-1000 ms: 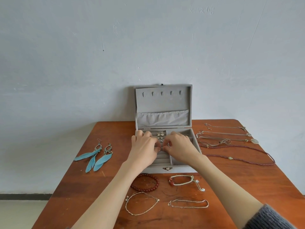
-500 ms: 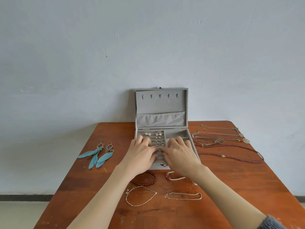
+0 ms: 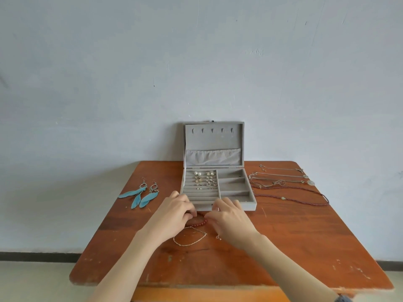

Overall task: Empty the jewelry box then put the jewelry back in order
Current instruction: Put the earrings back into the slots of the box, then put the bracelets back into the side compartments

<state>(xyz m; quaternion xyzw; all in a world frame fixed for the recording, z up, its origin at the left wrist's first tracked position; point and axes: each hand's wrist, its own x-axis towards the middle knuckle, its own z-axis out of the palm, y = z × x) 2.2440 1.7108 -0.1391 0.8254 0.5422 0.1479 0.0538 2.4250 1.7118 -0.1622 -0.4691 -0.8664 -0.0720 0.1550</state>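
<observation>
Both hands, left (image 3: 174, 212) and right (image 3: 229, 217), curl their fingers onto the red bead bracelet (image 3: 197, 222) lying on the surface (image 3: 294, 247) between them, seemingly pinching it; just beyond stands the open jewelry box (image 3: 218, 188), earrings (image 3: 206, 180) in its left compartment, feather earrings (image 3: 140, 195) left, necklaces (image 3: 287, 186) right

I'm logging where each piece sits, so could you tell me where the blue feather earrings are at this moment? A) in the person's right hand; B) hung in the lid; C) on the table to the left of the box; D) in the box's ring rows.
C: the blue feather earrings lie on the table left of the open jewelry box, clear of both hands.
</observation>
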